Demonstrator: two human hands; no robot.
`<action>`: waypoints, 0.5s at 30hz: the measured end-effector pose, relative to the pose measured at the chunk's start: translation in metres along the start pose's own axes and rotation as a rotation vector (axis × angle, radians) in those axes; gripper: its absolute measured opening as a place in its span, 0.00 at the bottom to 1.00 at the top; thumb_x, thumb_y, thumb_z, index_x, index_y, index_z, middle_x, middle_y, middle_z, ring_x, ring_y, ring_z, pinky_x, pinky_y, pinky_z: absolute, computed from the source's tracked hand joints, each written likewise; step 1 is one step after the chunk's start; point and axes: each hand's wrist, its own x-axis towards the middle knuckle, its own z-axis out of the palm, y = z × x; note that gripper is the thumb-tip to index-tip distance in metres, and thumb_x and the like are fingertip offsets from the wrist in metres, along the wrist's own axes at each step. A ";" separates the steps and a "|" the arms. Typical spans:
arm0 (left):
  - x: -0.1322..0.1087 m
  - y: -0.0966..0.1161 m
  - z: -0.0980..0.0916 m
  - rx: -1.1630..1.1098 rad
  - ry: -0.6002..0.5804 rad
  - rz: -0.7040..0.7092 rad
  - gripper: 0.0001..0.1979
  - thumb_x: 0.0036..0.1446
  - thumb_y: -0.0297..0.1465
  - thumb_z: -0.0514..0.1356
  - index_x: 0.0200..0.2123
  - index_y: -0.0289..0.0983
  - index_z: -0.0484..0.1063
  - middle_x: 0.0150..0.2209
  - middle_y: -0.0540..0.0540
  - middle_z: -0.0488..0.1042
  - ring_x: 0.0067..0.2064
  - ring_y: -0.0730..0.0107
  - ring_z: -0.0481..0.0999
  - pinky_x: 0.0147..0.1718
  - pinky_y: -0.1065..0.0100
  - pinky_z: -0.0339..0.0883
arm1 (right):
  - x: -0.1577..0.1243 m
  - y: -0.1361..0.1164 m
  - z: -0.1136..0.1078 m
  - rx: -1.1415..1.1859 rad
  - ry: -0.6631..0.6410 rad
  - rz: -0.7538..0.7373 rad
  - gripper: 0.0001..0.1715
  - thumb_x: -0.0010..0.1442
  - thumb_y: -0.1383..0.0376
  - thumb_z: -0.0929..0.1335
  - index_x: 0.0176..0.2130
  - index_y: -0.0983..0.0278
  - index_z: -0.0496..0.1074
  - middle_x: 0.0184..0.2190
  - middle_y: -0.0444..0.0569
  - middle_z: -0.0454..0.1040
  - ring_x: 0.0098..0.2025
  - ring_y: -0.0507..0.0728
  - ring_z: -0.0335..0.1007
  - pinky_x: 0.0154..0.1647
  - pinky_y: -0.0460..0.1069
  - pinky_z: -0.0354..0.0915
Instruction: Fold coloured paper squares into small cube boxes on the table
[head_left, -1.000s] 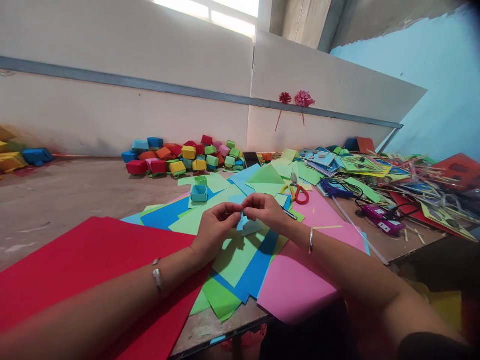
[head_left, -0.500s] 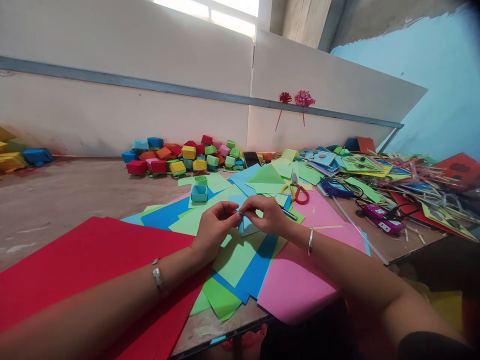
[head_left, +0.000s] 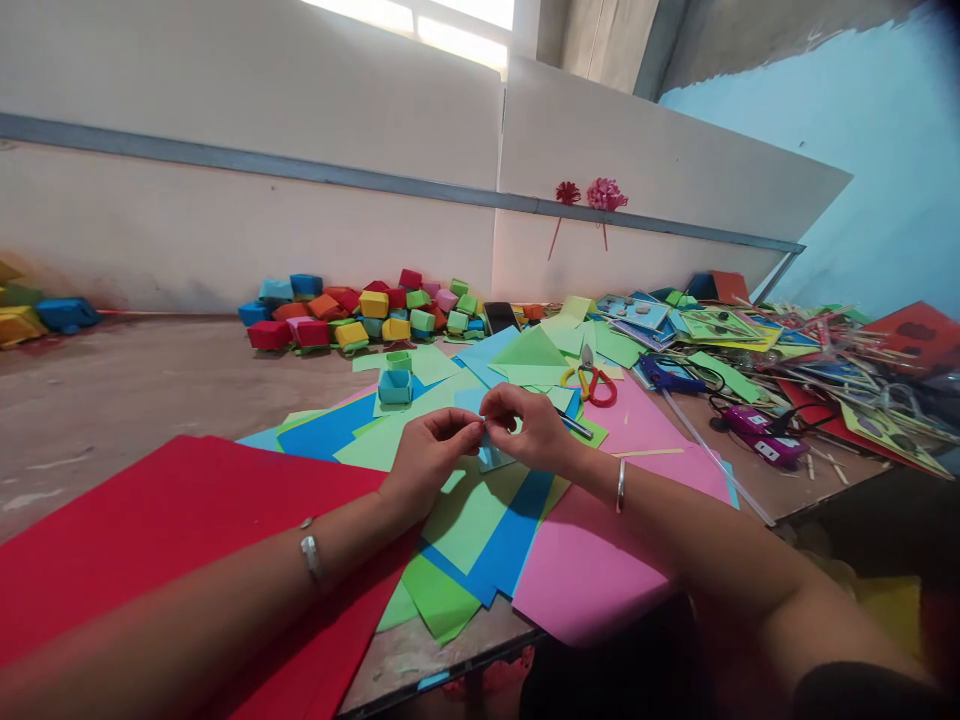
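Observation:
Over a spread of green and blue paper sheets (head_left: 469, 525), my left hand (head_left: 431, 455) and my right hand (head_left: 529, 430) meet at their fingertips. Both are pinched closed on something small that the fingers mostly hide. A light blue piece of paper (head_left: 493, 457) shows just below the fingertips. Behind my left hand stands a small open light blue paper box (head_left: 395, 387), with a green one (head_left: 399, 361) behind it. Scissors with red and yellow handles (head_left: 591, 382) lie beyond my right hand, and a pen (head_left: 575, 424) is close by it.
Red sheets (head_left: 187, 540) lie under my left forearm, pink paper (head_left: 592, 560) under my right. Many coloured paper boxes (head_left: 375, 303) line the wall. At the right are a blue glue gun (head_left: 675, 374), a purple power strip (head_left: 757, 433) and heaped cards and sticks (head_left: 720, 325).
The strip of blue paper that stuck out below my fingertips is no longer visible there. My hands stay together, and the view has shifted slightly.

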 end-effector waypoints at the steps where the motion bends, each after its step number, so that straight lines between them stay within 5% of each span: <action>1: 0.000 0.000 0.000 0.004 -0.008 0.012 0.20 0.35 0.43 0.74 0.26 0.34 0.76 0.24 0.49 0.75 0.26 0.72 0.70 0.28 0.70 0.64 | 0.000 0.000 0.001 0.000 -0.002 -0.016 0.06 0.51 0.69 0.65 0.33 0.62 0.66 0.23 0.38 0.66 0.24 0.48 0.58 0.28 0.44 0.58; 7: 0.003 -0.007 0.000 -0.080 0.022 0.084 0.22 0.34 0.37 0.74 0.33 0.37 0.73 0.25 0.52 0.73 0.28 0.72 0.71 0.28 0.71 0.64 | -0.001 0.004 0.000 -0.097 -0.096 -0.058 0.06 0.54 0.72 0.63 0.32 0.62 0.67 0.26 0.41 0.69 0.27 0.49 0.62 0.32 0.45 0.61; 15: 0.007 -0.010 -0.002 -0.128 0.115 0.077 0.23 0.34 0.39 0.75 0.32 0.37 0.72 0.23 0.55 0.70 0.24 0.76 0.66 0.24 0.73 0.59 | 0.005 0.018 -0.012 -0.274 -0.196 -0.349 0.06 0.60 0.72 0.65 0.36 0.61 0.68 0.35 0.49 0.74 0.38 0.54 0.69 0.41 0.49 0.66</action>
